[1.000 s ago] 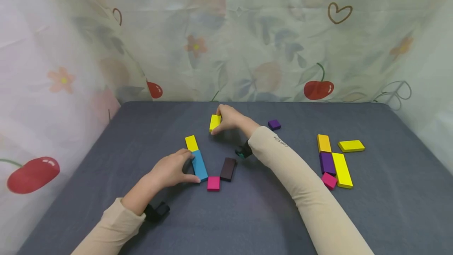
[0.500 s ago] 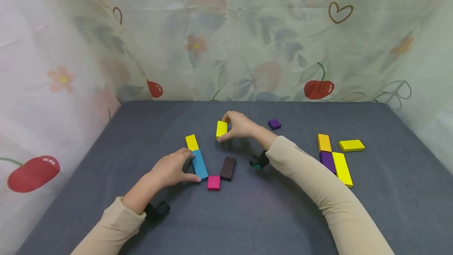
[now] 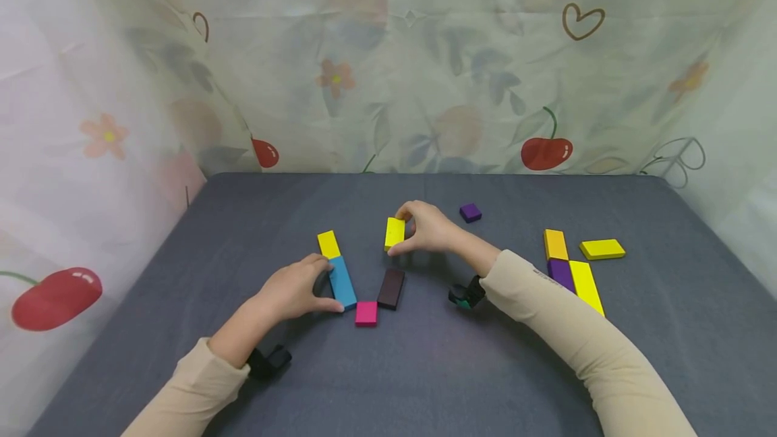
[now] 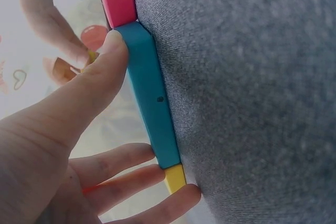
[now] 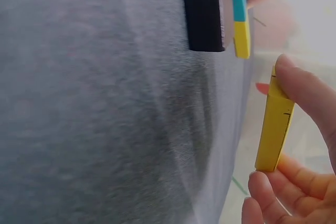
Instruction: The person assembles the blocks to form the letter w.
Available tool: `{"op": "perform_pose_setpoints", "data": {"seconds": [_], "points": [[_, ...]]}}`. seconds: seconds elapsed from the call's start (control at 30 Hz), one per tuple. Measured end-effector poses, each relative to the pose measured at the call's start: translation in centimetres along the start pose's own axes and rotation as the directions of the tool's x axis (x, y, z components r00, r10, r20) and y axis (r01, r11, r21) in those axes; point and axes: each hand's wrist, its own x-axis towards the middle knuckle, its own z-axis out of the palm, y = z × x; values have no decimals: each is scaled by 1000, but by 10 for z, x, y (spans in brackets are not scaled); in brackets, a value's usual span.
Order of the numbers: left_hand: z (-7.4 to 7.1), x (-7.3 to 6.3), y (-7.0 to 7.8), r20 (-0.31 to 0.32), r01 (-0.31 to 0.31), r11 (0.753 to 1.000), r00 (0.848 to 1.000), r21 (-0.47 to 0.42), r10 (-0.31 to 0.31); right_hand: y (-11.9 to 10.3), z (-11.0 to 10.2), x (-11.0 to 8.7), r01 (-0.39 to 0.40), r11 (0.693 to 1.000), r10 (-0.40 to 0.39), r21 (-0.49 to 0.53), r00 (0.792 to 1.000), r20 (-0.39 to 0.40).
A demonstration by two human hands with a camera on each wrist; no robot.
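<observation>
My right hand pinches a yellow block by its two ends, thumb on the near end and fingertips on the far one. The right wrist view shows this yellow block raised off the cloth. My left hand spans a blue block lengthwise, its thumb at the near end and fingers by the far end. Beyond the blue block lies another yellow block, end to end with it. A pink block sits at its near corner, and a dark brown block adjoins the pink one.
On the right, an orange block, a purple block and a long yellow block lie together, with a separate yellow block beside them. A small purple block lies farther back. Grey cloth covers the table.
My right hand has carried the yellow block rightward and nearer, to a spot beyond the dark brown block. The left hand and the blue block have stayed in place.
</observation>
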Motion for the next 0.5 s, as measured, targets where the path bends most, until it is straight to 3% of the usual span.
{"op": "perform_pose_setpoints", "data": {"seconds": [0.5], "points": [[0,-2,0,-12,-20,1000,1000,-6,20,1,4,-20,-46,999,46,8,999,-11]]}}
